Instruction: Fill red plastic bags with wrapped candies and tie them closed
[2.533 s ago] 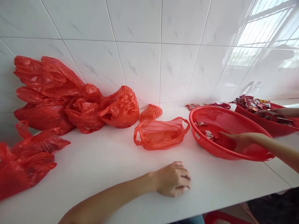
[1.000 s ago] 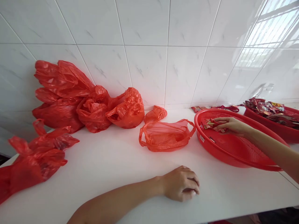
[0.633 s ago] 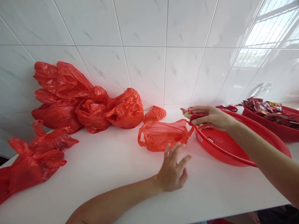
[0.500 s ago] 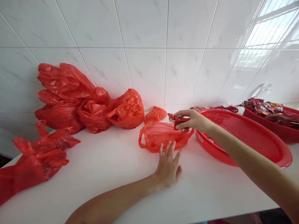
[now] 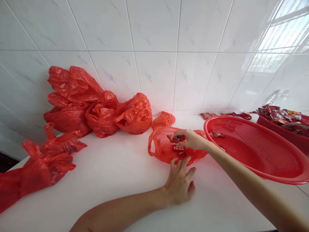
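A flat red plastic bag (image 5: 162,145) lies open on the white counter (image 5: 116,167), just left of a red perforated basket (image 5: 256,151). My right hand (image 5: 190,139) hovers over the bag's mouth, fingers closed on red candy wrappers (image 5: 176,138); more wrappers (image 5: 179,149) show inside the bag below it. My left hand (image 5: 180,182) rests on the counter with fingers spread, the fingertips touching the bag's near edge. A few wrapped candies (image 5: 216,134) lie in the basket.
Several filled, knotted red bags (image 5: 96,109) are piled against the tiled wall; more red bags (image 5: 41,161) lie at the left edge. A second red basket (image 5: 285,124) heaped with candies stands at the far right. Loose candies (image 5: 207,115) lie by the wall.
My right hand carried candies out of the basket leftward to above the bag's mouth. My left hand opened from a loose fist and slid forward to the bag's edge.
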The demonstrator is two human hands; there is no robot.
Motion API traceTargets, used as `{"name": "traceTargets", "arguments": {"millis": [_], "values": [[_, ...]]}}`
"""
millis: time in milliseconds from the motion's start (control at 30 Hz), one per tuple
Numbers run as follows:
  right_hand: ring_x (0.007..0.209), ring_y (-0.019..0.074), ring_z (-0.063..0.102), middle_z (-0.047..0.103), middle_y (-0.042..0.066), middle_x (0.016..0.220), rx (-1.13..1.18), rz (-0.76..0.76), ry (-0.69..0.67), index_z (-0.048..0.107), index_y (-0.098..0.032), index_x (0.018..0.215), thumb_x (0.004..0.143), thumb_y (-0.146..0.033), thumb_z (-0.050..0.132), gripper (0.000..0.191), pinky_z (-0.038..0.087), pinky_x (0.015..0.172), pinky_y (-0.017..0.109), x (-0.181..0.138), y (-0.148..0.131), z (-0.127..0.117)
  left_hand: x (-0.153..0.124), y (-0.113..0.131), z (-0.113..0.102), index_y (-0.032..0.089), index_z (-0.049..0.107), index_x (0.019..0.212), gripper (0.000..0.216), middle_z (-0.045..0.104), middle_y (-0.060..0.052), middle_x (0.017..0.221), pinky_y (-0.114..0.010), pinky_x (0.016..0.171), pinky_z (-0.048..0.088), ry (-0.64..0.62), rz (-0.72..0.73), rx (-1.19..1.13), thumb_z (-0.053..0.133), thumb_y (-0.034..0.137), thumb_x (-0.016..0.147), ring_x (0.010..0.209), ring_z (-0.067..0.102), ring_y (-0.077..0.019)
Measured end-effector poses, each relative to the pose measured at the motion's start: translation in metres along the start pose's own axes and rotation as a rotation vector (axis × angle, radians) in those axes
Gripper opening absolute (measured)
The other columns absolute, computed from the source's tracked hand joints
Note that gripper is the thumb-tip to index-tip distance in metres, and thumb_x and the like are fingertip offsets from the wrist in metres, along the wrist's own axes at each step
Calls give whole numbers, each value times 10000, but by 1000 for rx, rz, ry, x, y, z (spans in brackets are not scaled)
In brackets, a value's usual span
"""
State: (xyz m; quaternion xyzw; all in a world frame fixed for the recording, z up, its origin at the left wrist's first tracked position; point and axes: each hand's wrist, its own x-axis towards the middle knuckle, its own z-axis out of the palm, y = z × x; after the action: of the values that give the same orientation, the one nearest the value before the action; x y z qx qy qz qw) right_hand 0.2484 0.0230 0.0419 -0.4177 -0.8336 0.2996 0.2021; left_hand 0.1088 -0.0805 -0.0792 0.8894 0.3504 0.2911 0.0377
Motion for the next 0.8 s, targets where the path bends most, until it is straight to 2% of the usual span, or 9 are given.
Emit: {"name": "traceTargets", "arguments": {"millis": [100, 200, 400, 533, 633, 733, 800], "values": [[831, 213, 664, 761, 38, 961, 60, -1, -11, 762, -227, 964, 850, -299, 643, 180, 505, 754, 326, -7, 4, -1, 1, 0, 1, 165, 646, 1138, 394, 542, -211, 1379, -518, 928, 412, 46, 23, -32, 604, 195, 748, 1078, 581, -319], [894, 232, 673, 762, 53, 991, 155, 13, 14, 757, -213, 957, 869, -436, 652, 262, 512, 794, 345, -12, 9, 3, 2, 0, 0, 159, 667, 1102, 379, 571, -198, 1330, -487, 891, 426, 88, 55, -60, 599, 173, 730, 1044, 598, -304], [921, 247, 691, 754, 78, 1000, 339, 20, 187, 722, -178, 1031, 898, -458, 612, 329, 544, 810, 375, -18, 20, 21, 5, 2, -4, 171, 690, 990, 273, 647, -143, 1178, -423, 860, 469, 191, 102, -143, 584, 137, 741, 971, 632, -256], [845, 237, 688, 754, 64, 907, 456, 39, 264, 713, -174, 951, 923, -511, 570, 366, 548, 761, 360, -26, 25, 32, 10, -3, -12, 171, 693, 977, 212, 707, -102, 1029, -350, 805, 510, 230, 88, -295, 571, 162, 803, 855, 643, -208], [788, 230, 686, 761, 48, 863, 517, 69, 339, 725, -186, 946, 912, -517, 586, 361, 547, 716, 343, -32, 29, 37, 22, -12, -26, 170, 690, 863, 143, 707, -56, 818, -296, 724, 513, 182, -68, -540, 558, 224, 860, 730, 630, -169], [786, 247, 696, 773, 42, 858, 536, 111, 462, 748, -200, 981, 879, -496, 624, 337, 557, 713, 355, -35, 33, 41, 41, -24, -43, 173, 658, 763, 192, 683, -33, 739, -277, 697, 513, 185, -370, -790, 570, 304, 873, 715, 627, -164], [843, 267, 711, 784, 45, 900, 522, 102, 527, 758, -204, 996, 870, -473, 634, 322, 569, 772, 378, -37, 34, 44, 53, -32, -53, 174, 660, 784, 179, 684, -23, 737, -284, 708, 522, 215, -543, -916, 609, 337, 835, 733, 636, -172]]}}
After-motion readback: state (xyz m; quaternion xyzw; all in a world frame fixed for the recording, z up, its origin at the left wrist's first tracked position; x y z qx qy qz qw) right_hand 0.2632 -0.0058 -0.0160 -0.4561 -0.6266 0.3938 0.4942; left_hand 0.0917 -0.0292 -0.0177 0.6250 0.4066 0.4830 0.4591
